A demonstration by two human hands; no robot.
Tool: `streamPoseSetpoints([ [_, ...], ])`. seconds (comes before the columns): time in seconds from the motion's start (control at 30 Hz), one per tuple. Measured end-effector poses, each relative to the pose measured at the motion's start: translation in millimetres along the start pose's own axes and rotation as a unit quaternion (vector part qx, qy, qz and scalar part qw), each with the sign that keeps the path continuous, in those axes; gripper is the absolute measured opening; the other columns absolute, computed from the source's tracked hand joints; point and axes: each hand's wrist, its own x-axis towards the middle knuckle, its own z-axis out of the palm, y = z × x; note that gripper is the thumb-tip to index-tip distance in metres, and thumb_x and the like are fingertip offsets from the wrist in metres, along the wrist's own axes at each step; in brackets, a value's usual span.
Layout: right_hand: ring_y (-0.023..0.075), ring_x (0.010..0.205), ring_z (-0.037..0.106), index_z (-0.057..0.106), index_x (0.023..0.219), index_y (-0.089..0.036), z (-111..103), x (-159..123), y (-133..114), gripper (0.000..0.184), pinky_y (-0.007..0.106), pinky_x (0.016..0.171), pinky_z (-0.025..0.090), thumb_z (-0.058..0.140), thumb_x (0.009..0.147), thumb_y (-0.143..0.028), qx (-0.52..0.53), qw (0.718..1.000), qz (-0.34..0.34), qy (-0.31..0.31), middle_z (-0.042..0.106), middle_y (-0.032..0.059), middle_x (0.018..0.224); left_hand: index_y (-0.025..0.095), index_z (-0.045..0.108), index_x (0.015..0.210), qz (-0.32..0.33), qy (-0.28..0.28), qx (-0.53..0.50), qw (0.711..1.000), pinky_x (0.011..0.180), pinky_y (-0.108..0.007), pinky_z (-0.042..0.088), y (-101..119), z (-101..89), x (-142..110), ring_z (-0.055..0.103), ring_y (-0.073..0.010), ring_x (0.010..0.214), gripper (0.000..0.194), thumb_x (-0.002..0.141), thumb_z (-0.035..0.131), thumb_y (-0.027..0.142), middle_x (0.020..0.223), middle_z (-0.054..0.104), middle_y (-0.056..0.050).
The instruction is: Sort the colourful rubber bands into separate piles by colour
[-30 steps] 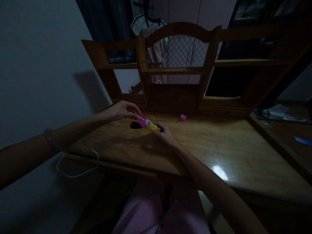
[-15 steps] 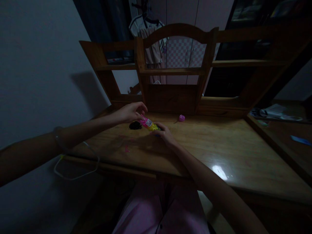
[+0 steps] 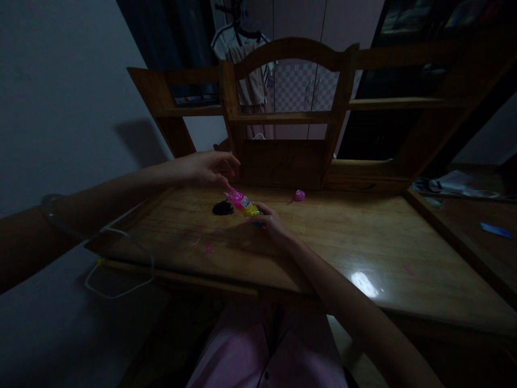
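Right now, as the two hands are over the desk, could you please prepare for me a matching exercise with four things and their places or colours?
Column one
1. Right hand
2. Left hand
3. Loose heap
4. Small round lump

Column two
A. Pink, near the back of the desk
B. Around the yellow part of the packet
C. Close to the pink end of the packet; whether it touches is unclear
D. Black, lying on the desk

Right pairs: 1-B, 2-C, 3-D, 4-A
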Motion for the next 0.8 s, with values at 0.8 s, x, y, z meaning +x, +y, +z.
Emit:
streamPoseSetpoints([
  [0.8, 0.0203, 0.095, 0.057, 0.060, 0.102, -0.026, -10.8, -2.1, -10.2, 0.038, 0.030, 0.081, 0.045, 0.070, 0.065, -0.020, -0.101, 0.993, -0.052, -0.044, 0.062, -0.0029, 0.099, 0.016, 0.058, 0.104, -0.148, -0.088, -0.037, 0.984, 0.063, -0.028, 0.044, -146.0, 123.6, -103.6, 0.058, -0.0213, 0.078, 0.072, 0.044, 0.086, 0.044, 0.086, 0.062, -0.003],
])
